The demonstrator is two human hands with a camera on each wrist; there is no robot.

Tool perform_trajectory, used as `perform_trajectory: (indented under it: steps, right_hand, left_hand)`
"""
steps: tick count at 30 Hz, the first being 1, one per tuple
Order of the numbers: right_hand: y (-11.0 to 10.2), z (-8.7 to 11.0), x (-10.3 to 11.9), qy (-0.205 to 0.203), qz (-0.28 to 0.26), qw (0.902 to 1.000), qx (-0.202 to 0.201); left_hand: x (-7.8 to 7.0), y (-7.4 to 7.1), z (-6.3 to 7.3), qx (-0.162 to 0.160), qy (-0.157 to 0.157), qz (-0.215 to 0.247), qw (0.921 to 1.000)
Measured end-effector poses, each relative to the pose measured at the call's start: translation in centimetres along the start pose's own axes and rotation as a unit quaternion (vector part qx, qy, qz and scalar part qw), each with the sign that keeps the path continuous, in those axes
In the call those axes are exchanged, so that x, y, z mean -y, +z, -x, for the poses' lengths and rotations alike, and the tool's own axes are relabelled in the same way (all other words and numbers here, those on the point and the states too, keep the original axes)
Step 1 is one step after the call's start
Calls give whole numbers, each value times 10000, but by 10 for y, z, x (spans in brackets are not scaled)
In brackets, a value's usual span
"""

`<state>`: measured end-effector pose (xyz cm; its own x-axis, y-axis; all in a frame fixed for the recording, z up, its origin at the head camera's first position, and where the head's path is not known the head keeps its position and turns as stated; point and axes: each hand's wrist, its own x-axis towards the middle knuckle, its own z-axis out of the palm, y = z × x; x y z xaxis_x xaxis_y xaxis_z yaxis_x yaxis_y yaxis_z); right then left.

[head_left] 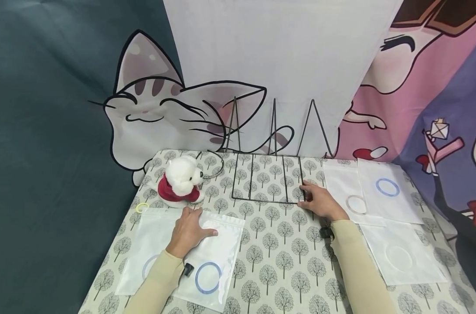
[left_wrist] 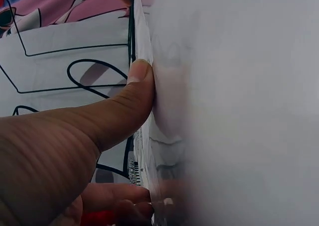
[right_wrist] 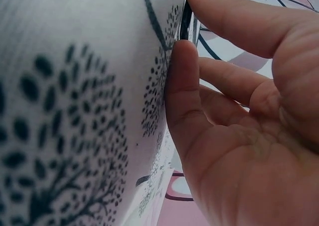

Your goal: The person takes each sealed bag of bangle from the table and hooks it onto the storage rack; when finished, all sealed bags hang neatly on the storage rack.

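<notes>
Table [head_left: 285, 261]: tree-print cloth, front of a cartoon backdrop.
Rack [head_left: 267, 179]: black wire, flat base at table's far centre, three upright prongs behind.
Left bags [head_left: 222, 244]: clear zip bags at near left, overlapping, each with a blue ring inside.
Right bags [head_left: 399, 205]: several at right edge, rings inside.
Left hand [head_left: 191, 231]: flat on top left bag, fingers straight and spread, thumb pressing the plastic.
Right hand [head_left: 320, 201]: at rack's near right corner, fingers loosely bent, fingertips touching the wire and cloth; no clear grip.
Plush bear [head_left: 181, 181]: white, red shirt, just beyond left hand.
Yellow band [head_left: 142, 206]: beside bear, left edge.
</notes>
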<state>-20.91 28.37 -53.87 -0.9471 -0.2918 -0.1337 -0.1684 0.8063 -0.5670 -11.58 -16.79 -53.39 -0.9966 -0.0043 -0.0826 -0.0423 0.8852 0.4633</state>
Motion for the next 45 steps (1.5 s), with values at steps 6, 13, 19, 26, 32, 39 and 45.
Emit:
perform_trajectory:
  steps: [6, 13, 19, 26, 32, 39, 45]
  right_hand:
    - [0, 0, 1, -24, 57, 10000, -15]
    - [0, 0, 4, -43, 39, 10000, 36]
    - [-2, -1, 4, -8, -43, 10000, 54]
    - [-3, -2, 6, -7, -68, 10000, 40]
    - [-2, -1, 7, 21, -57, 10000, 25]
    - [-2, 1, 8, 80, -136, 9999, 22]
    - [-3, 1, 8, 94, -139, 9999, 41]
  left_hand:
    - [2, 2, 1, -358, 225, -131, 9990]
    - [7, 4, 1, -359, 355, 278, 9983]
    - [10, 4, -6, -205, 606, 1127, 9916]
    - [14, -2, -7, 425, 211, 1916, 9803]
    - [17, -19, -2, 1205, 132, 2310, 9654]
    - [17, -35, -1, 1411, 297, 2991, 9433]
    - [9, -42, -2, 1497, 306, 3541, 9226]
